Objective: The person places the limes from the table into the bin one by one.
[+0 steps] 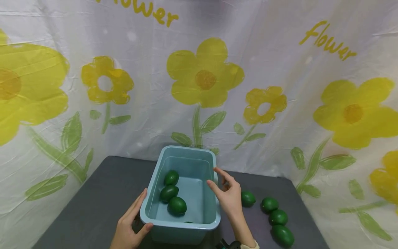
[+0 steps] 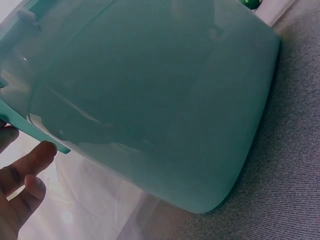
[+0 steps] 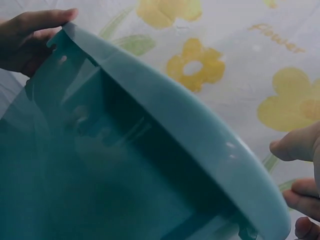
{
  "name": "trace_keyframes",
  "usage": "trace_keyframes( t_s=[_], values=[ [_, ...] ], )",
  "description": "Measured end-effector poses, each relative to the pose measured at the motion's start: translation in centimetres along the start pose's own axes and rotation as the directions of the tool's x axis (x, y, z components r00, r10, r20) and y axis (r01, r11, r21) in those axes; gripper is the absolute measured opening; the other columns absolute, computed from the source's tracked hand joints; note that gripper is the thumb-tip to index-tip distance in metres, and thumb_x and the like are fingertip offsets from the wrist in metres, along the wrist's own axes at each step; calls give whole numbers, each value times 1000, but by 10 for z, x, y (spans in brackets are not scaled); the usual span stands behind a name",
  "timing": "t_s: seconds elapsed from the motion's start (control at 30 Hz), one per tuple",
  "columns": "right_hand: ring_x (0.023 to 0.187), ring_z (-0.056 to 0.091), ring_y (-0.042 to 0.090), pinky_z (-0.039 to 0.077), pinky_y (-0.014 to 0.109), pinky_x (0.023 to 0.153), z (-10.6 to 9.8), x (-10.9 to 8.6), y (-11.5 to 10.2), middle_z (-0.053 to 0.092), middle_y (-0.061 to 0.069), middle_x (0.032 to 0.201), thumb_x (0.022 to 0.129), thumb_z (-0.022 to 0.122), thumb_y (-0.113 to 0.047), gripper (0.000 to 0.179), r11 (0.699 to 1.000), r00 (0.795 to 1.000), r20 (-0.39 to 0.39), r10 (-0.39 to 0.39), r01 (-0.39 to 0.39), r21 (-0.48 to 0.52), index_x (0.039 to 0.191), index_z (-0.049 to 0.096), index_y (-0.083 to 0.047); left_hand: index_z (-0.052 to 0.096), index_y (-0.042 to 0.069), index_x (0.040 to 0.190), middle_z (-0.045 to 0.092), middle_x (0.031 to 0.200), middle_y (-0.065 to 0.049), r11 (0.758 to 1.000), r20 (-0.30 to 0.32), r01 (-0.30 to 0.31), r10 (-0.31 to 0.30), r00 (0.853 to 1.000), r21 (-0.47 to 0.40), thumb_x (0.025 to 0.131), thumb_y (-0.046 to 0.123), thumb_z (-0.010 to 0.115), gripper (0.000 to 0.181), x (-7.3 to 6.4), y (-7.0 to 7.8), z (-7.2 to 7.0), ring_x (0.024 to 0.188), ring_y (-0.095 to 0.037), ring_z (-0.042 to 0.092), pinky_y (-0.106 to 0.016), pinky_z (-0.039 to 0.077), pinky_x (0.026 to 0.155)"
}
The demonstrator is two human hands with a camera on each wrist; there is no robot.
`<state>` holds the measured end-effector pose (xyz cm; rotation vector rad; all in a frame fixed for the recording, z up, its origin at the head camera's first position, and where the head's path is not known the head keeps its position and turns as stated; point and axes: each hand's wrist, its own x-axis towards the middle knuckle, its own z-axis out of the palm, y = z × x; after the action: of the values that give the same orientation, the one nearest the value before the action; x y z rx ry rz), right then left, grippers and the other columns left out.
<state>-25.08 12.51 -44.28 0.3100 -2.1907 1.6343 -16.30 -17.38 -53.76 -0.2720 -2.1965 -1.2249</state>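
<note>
A pale blue-green plastic bin (image 1: 178, 226) stands on the dark table. Inside, along its left side, lie three glossy green limes, the front one (image 1: 177, 206) nearest me; a sliver of another green thing shows behind the front wall. My left hand (image 1: 129, 221) rests at the bin's front left corner, fingers stretched along the side and thumb at the front rim. On the right side, my right hand (image 1: 229, 197) is spread at the rim, thumb and index finger apart, nothing between them. In the right wrist view its fingers (image 3: 295, 145) are close beside the rim.
Several more limes lie on the table right of the bin, one (image 1: 248, 199) close by my right wrist and others, such as this lime (image 1: 282, 236), in a row further right. A white curtain (image 1: 149, 114) with yellow flowers hangs behind the table (image 1: 102, 193).
</note>
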Motion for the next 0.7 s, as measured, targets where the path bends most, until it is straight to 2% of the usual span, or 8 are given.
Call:
trace_keyframes(
  t_s=[0.17, 0.4, 0.6, 0.7],
  values=[
    [56, 19, 6, 26, 22, 55, -3, -4, 1, 48, 13, 86, 89, 88, -17, 44, 999, 1000, -3, -7, 7, -34, 131, 77, -12, 45, 22, 163, 52, 160, -4, 1000, -9, 14, -14, 1000, -3, 87, 17, 85, 86, 1, 1, 1, 76, -5, 50, -23, 41, 58],
    [68, 29, 12, 28, 26, 62, -10, -16, 4, 48, 3, 84, 87, 90, -17, 46, 990, 999, -47, -1, -6, -143, 131, 77, -16, 47, 22, 162, 53, 159, 0, 1000, -27, 3, -3, 1000, -1, 85, 18, 87, 87, -1, 2, 1, 76, -5, 50, -23, 39, 57],
    [74, 34, 15, 31, 27, 66, -19, -21, 10, 47, -2, 83, 84, 91, -14, 50, 979, 995, -102, -22, 0, -206, 132, 76, -14, 45, 22, 163, 52, 160, -7, 1000, -15, -8, 8, 1000, -19, 87, 17, 86, 87, 0, 1, 1, 70, -8, 47, -26, 39, 57],
    [77, 38, 15, 33, 27, 67, -23, -23, 14, 49, -3, 84, 84, 91, -14, 51, 974, 993, -115, -21, -5, -228, 132, 76, -13, 45, 22, 163, 51, 160, -6, 1000, -12, -6, 6, 1000, -20, 87, 17, 86, 87, 1, 0, 1, 70, -9, 47, -27, 39, 57]
  ],
)
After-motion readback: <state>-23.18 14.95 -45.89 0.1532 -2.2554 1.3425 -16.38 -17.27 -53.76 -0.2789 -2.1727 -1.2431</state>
